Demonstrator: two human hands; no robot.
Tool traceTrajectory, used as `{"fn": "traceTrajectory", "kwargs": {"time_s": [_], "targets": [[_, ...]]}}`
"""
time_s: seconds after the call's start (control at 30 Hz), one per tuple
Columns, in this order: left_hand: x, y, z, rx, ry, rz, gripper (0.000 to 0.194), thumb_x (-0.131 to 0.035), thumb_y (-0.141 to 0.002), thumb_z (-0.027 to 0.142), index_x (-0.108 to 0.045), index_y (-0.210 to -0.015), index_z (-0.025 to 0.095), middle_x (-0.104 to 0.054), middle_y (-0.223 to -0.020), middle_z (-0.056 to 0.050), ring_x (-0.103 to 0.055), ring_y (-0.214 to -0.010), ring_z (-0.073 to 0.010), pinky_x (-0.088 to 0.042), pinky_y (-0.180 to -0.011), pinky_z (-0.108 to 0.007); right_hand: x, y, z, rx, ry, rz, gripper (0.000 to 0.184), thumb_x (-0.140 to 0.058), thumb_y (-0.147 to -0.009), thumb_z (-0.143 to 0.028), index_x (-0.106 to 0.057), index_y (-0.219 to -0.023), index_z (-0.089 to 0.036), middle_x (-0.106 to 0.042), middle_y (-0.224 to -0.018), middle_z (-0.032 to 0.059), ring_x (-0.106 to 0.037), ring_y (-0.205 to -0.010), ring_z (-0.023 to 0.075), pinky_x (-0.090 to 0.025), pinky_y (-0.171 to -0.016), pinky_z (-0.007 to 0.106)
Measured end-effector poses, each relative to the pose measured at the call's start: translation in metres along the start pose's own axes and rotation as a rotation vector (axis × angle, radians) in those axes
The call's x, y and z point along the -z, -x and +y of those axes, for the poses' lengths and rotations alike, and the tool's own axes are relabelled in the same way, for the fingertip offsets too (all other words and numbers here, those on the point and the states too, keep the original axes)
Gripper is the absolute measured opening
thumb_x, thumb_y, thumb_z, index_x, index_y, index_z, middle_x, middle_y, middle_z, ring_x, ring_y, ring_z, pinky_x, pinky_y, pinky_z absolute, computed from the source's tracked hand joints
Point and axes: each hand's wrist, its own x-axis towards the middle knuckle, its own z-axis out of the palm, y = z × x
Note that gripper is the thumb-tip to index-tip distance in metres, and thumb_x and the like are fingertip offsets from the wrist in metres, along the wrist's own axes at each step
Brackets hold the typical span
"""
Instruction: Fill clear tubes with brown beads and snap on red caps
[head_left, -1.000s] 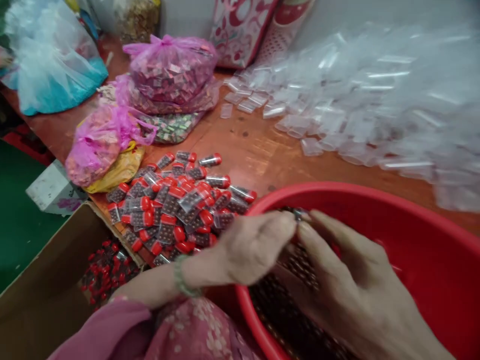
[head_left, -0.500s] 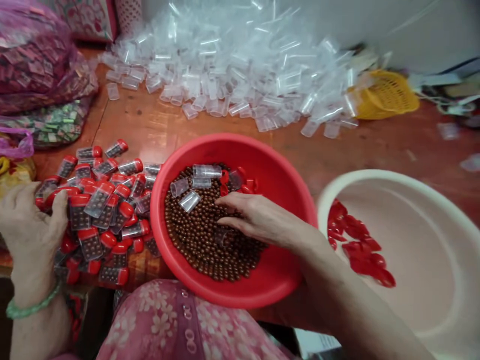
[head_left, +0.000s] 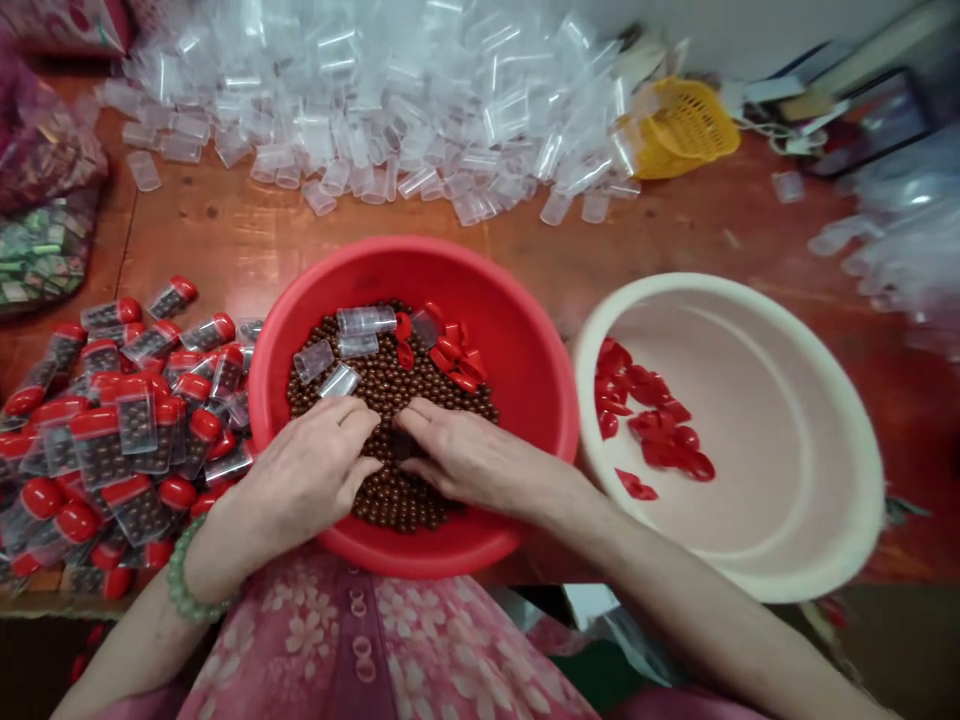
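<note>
In the head view a red basin point(head_left: 525, 300) holds a heap of small brown balls point(head_left: 405, 510). My left hand point(head_left: 311, 465) is over the left side of the balls, fingers and thumb apart, with nothing visible between them. Facing it, my right hand point(head_left: 472, 455) has its fingers and thumb around a small clear container point(head_left: 406, 442) low among the balls; the fingers partly hide it. Several empty clear containers point(head_left: 366, 320) lie on the heap beyond my hands. Red caps point(head_left: 457, 355) rest beside them.
Filled, red-capped containers point(head_left: 139, 420) are piled left of the basin. To the right stands a cream basin point(head_left: 757, 430) with red caps point(head_left: 652, 415) inside. A large heap of clear containers point(head_left: 375, 120) and a yellow basket point(head_left: 686, 130) lie along the back. Bagged packets point(head_left: 45, 240) sit far left.
My left hand has left the capped pile and moved right, into the red basin. My right hand stays over the balls, now opposite the left. The view has shifted right.
</note>
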Motion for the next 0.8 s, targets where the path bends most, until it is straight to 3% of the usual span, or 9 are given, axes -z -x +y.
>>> {"fn": "traceTrajectory", "kwargs": {"time_s": [0.07,0.2,0.4,0.5,0.57,0.67,0.8], "targets": [[-0.005,-0.009,-0.001,0.04,0.018,-0.099,0.027,-0.061,-0.085,0.019,-0.055,-0.111,0.014,-0.061,-0.112,-0.011,-0.058,-0.107,-0.0264,-0.049,-0.094,-0.043,-0.007,0.001,-0.004,0.016,-0.001,0.081,0.007,-0.051,-0.089,-0.015,-0.054,-0.095,-0.015,-0.057,-0.097,0.0089,-0.059,-0.084,0.0201,-0.051,-0.077,0.034],[-0.013,-0.02,0.001,0.043,0.123,-0.171,0.039,-0.063,-0.082,0.017,-0.052,-0.119,0.011,-0.06,-0.118,-0.014,-0.057,-0.111,-0.0279,-0.047,-0.098,-0.044,-0.002,0.005,-0.009,0.063,-0.087,0.245,0.006,-0.052,-0.086,-0.013,-0.053,-0.091,-0.015,-0.056,-0.093,0.0081,-0.056,-0.086,0.0203,-0.051,-0.079,0.035],[-0.006,-0.023,0.0,0.04,0.356,-0.088,0.036,-0.06,-0.084,0.016,-0.058,-0.12,0.018,-0.068,-0.116,-0.007,-0.063,-0.109,-0.0232,-0.047,-0.097,-0.036,0.013,0.012,-0.018,0.18,-0.356,0.407,0.017,-0.058,-0.085,-0.016,-0.056,-0.101,-0.017,-0.062,-0.1,0.0078,-0.059,-0.094,0.0199,-0.051,-0.083,0.035],[-0.006,-0.021,-0.003,0.028,0.36,-0.026,0.047,-0.059,-0.087,0.024,-0.051,-0.133,0.018,-0.064,-0.127,-0.01,-0.061,-0.115,-0.0243,-0.046,-0.1,-0.038,0.024,0.008,-0.004,0.213,-0.568,0.366,0.027,-0.062,-0.086,-0.025,-0.055,-0.112,-0.019,-0.066,-0.099,0.0049,-0.063,-0.088,0.0164,-0.052,-0.078,0.03],[-0.009,-0.02,-0.004,0.054,0.319,0.026,0.055,-0.058,-0.089,0.027,-0.042,-0.141,0.014,-0.06,-0.133,-0.015,-0.059,-0.118,-0.0265,-0.045,-0.101,-0.041,0.032,-0.002,0.012,0.127,-0.667,0.359,0.029,-0.059,-0.089,-0.03,-0.055,-0.114,-0.018,-0.066,-0.088,0.0023,-0.063,-0.077,0.0146,-0.051,-0.068,0.027],[-0.01,-0.019,-0.005,0.081,0.308,0.097,0.054,-0.057,-0.089,0.026,-0.044,-0.139,0.011,-0.059,-0.134,-0.016,-0.058,-0.12,-0.0268,-0.043,-0.104,-0.042,0.041,-0.026,0.036,-0.09,-0.383,0.427,0.017,-0.055,-0.09,-0.025,-0.06,-0.103,-0.017,-0.065,-0.088,0.0044,-0.06,-0.077,0.016,-0.048,-0.072,0.029],[-0.001,-0.017,-0.003,0.084,0.535,0.134,0.043,-0.06,-0.086,0.022,-0.053,-0.127,0.014,-0.063,-0.125,-0.01,-0.06,-0.113,-0.0205,-0.044,-0.102,-0.035,0.036,-0.06,0.05,-0.083,0.211,0.219,0.024,-0.044,-0.09,-0.011,-0.066,-0.099,-0.017,-0.058,-0.104,0.0112,-0.057,-0.084,0.0189,-0.043,-0.074,0.03]]}}
